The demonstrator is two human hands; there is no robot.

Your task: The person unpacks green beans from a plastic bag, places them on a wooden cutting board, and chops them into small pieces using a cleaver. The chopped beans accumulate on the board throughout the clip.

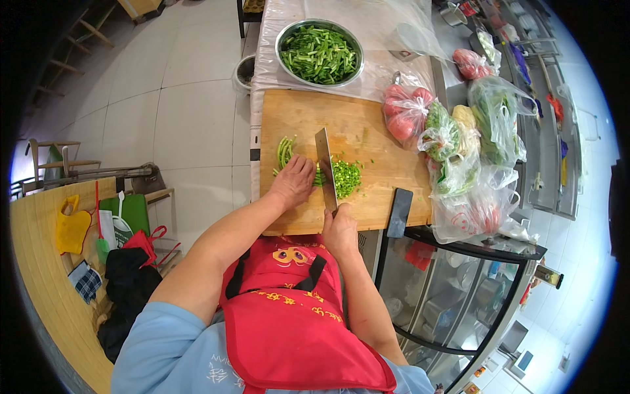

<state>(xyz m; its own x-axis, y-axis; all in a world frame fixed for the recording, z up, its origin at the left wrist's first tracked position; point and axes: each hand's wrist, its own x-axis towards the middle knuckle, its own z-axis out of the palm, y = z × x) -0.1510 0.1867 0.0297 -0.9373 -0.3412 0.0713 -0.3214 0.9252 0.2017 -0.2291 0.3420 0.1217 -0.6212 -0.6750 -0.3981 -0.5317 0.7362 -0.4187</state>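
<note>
My right hand (340, 229) grips the handle of a cleaver (326, 167), whose broad blade stands nearly on edge above a wooden cutting board (398, 197). Long green stems (284, 152) lie bunched under my left hand (295, 181), which presses them to the board with bent fingers close to the blade's left side. Their uncut ends curve out beyond my knuckles. To the right of the blade is a heap of finely chopped green pieces (347, 180), with a few bits scattered around it. The blade and fingers hide where the stems meet the edge.
Behind the board stands a steel bowl (362, 61) full of cut green vegetables. Bagged tomatoes (402, 115) and bagged greens (499, 123) line the right side. A phone (400, 213) overlaps the board's front right edge, near a glass-fronted cabinet (443, 290).
</note>
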